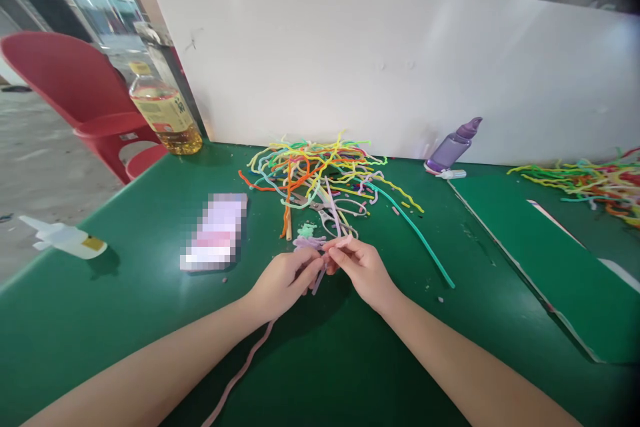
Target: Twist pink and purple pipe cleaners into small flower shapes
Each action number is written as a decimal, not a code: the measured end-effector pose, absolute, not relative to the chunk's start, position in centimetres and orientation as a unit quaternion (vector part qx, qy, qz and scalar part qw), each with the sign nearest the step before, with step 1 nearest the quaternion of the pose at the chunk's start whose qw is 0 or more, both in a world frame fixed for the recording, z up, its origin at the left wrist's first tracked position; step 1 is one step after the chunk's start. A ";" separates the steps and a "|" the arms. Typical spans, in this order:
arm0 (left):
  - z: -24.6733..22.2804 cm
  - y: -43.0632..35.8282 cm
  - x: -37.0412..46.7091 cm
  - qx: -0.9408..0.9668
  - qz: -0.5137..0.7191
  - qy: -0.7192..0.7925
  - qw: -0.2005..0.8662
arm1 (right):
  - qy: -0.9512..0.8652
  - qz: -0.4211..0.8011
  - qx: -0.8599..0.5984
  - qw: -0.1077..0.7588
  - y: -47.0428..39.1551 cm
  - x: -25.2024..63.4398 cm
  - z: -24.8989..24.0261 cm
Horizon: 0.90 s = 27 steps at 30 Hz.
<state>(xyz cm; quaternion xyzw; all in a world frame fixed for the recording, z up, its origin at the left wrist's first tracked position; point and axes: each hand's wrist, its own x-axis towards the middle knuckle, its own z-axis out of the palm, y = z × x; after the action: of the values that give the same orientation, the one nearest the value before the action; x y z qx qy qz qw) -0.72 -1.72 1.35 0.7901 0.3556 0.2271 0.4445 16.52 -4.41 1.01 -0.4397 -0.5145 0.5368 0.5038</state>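
Note:
Both hands meet over the green table (165,320), fingertips almost touching. My left hand (290,278) is closed around purple fuzzy stems (319,280), one end poking out below its fingers. A pinch closes my right hand (361,268) on a small pale pink piece (344,241). Just beyond the fingers lie a lilac fuzzy bundle (307,242) and a mint-green piece (306,231). Scissors (330,215) rest behind them, partly under loose stems. A long dusty-pink stem (245,367) trails from beneath my left wrist toward the near edge.
A tangled pile of coloured stems (310,163) lies before the white board (350,47). Around are a pixelated flat object (215,233), a glue bottle (70,240), an oil bottle (165,113), a purple bottle (450,149), a green sheet (545,267) and a red chair (70,80).

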 end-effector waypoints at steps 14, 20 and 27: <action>1.2 -1.5 -0.7 0.787 0.263 0.383 0.406 | -0.519 0.518 -0.469 0.492 -4.1 16.8 0.7; 0.9 -1.6 -0.9 0.802 0.260 0.385 0.375 | -0.547 0.503 -0.474 0.473 -4.3 16.7 0.5; 0.7 -2.1 -1.0 0.836 0.276 0.373 0.295 | -0.577 0.490 -0.470 0.454 -4.6 16.6 0.6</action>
<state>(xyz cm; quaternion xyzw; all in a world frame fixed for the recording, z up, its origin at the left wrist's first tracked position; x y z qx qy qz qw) -0.97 -2.08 0.70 0.8355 0.3726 0.2756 0.2952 16.58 -4.63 0.59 -0.4704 -0.5770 0.4899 0.4536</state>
